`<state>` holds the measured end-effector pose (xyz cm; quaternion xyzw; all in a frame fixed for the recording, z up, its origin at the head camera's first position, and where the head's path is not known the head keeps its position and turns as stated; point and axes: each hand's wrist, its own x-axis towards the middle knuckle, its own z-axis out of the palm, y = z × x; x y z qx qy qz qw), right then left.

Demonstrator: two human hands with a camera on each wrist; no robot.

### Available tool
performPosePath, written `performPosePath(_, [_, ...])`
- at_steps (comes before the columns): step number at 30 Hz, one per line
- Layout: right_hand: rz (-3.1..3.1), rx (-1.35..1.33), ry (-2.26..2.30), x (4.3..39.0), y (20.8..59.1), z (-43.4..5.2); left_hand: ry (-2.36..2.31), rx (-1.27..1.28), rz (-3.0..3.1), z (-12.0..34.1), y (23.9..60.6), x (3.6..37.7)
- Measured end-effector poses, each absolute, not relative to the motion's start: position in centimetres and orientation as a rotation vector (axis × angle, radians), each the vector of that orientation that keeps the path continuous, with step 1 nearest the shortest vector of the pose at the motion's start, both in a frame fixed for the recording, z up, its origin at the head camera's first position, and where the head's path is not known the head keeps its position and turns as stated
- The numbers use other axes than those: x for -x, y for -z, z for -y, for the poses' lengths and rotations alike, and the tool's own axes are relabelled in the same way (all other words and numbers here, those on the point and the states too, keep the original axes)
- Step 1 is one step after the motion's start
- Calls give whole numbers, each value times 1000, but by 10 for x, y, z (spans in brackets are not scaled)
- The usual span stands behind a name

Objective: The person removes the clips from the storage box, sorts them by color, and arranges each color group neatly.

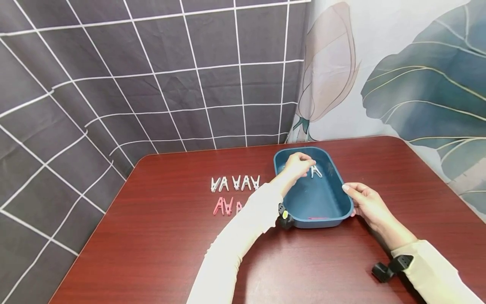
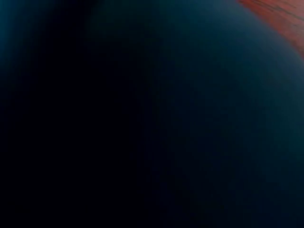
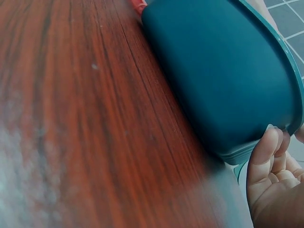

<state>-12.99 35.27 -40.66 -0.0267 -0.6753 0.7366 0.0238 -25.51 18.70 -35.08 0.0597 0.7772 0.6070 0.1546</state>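
In the head view my left hand (image 1: 298, 165) reaches over the blue plastic basin (image 1: 335, 185), fingertips together at the top of a white clothespin (image 1: 316, 171), which they pinch above the basin floor. My right hand (image 1: 367, 204) grips the basin's right rim, thumb on top and fingers outside. The right wrist view shows that hand's fingers (image 3: 266, 152) curled against the basin's outer wall (image 3: 218, 71). A red clothespin (image 1: 317, 218) lies inside the near end of the basin. Dark blue (image 2: 228, 95), very close and blurred, fills most of the left wrist view.
Left of the basin, several white clothespins (image 1: 236, 183) lie in a row on the reddish-brown table (image 1: 159, 236). Below them are pink clothespins (image 1: 228, 206), partly hidden by my left sleeve (image 1: 243, 236). A gridded grey curtain (image 1: 212, 84) hangs behind the table.
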Motion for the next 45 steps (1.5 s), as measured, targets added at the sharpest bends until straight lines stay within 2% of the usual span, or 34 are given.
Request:
performPosePath(20, [2109, 87, -2261, 130, 404, -351, -1578, -93, -2358, -206, 363, 242])
performPosePath(28, [2068, 76, -2281, 131, 406, -351, -1482, -64, -2245, -210, 369, 243])
performPosePath(45, [2047, 55, -2300, 131, 409, -351, -1601, -95, -2001, -210, 369, 240])
